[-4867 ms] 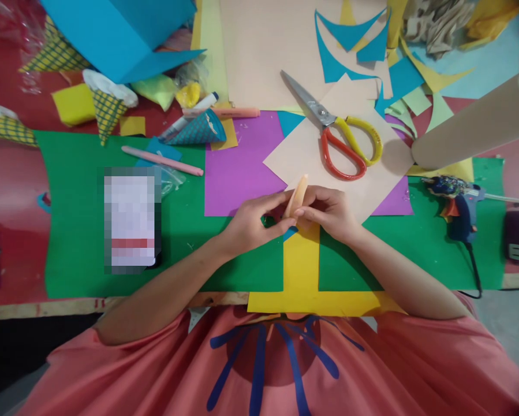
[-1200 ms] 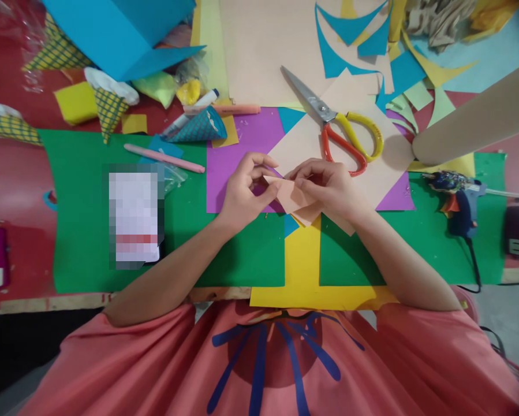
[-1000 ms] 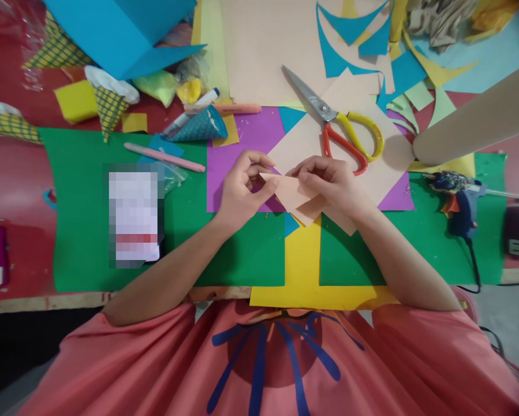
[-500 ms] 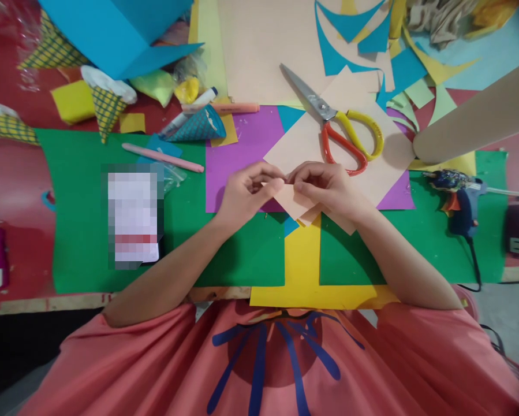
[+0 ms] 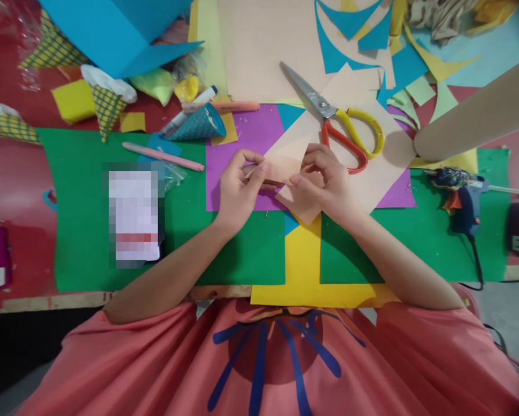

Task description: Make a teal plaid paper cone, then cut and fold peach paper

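Observation:
Between my two hands is a small piece of peach paper, seen almost edge-on. My left hand pinches its left end between thumb and fingers. With thumb and curled fingers, my right hand grips its right end; the fingertips partly hide it. Below and behind lies a larger peach sheet, set at an angle over a purple sheet. Scissors with one red and one yellow handle rest on the peach sheet, just beyond my right hand.
A glue gun and a thick paper roll lie to the right. On the left are a phone with a blurred screen, a pink pen and a teal paper cone. Blue offcuts lie at the back.
My hands have moved apart, the left one shifting left. The small peach paper between them has turned from showing its face to nearly edge-on.

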The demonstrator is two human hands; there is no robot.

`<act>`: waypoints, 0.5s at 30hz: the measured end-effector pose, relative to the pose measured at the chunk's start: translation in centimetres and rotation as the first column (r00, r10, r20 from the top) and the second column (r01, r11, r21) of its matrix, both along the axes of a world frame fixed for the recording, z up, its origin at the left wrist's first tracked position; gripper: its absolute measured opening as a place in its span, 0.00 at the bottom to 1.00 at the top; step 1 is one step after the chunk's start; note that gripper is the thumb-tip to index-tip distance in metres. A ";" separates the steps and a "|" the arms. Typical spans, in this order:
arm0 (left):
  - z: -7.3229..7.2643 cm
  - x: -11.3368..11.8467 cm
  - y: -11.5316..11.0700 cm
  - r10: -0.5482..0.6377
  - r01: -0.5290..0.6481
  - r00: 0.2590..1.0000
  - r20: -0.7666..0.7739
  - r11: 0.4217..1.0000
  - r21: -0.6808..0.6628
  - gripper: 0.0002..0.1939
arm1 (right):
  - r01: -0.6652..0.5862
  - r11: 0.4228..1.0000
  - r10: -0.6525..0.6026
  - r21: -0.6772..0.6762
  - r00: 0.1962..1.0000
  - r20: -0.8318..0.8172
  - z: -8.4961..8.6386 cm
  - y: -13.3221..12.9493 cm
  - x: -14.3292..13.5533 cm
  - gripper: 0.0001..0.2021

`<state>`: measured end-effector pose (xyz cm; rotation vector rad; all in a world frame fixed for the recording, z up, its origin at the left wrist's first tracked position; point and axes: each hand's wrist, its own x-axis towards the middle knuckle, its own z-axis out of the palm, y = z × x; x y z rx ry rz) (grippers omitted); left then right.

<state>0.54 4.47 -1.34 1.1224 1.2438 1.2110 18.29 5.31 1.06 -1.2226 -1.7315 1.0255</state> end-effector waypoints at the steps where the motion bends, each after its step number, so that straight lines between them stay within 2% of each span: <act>1: 0.1 0.1 -0.1 -0.016 0.016 1.000 -0.013 1.000 -0.011 0.17 | -0.004 1.000 0.004 -0.016 1.000 0.002 -0.1 0.0 -0.1 0.08; 9: 1.4 0.3 -0.4 -0.200 0.199 0.977 -0.074 0.980 -0.020 0.09 | 0.060 0.996 -0.069 -0.071 0.989 -0.129 -0.7 0.3 0.1 0.04; 15: 2.1 -0.1 -0.4 -0.345 0.339 0.938 -0.024 0.932 -0.130 0.08 | 0.018 0.997 -0.030 -0.075 0.988 -0.155 -0.5 0.0 0.0 0.04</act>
